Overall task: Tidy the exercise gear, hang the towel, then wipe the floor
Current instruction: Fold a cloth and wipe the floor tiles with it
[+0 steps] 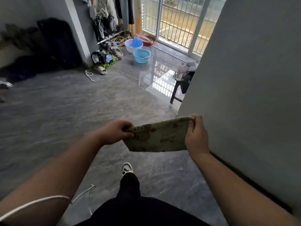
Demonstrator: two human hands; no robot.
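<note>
The left hand is closed around the left top corner of a pale cream cloth towel with brown printed patches, fingers curled over the gathered edge. The right hand pinches the right top corner in the same manner, thumb and fingers wrapped over the rolled hem. The towel is stretched flat between the two hands, near the camera and centre-right in the scene, clear of the grey marble-pattern tiled floor and hanging free along its lower edge. A plain grey wall stands immediately to the right. Judged from this arrangement, the step in hand is the hanging of the towel; the floor wipe is not yet begun. A white cord lies across the left forearm and trails to the floor; whether it belongs to the exercise gear cannot be determined. At the far side, a rack of hanging clothes stands left of a barred sliding window, with a light blue plastic basin and a white plastic basin holding blue items on the floor below. The next move calls for carrying the towel, kept spread, to a rail or hook, most probably at the far rack, then draping it evenly over the support before either hand lets go. The loose cord presents a tripping risk during the walk.
</note>
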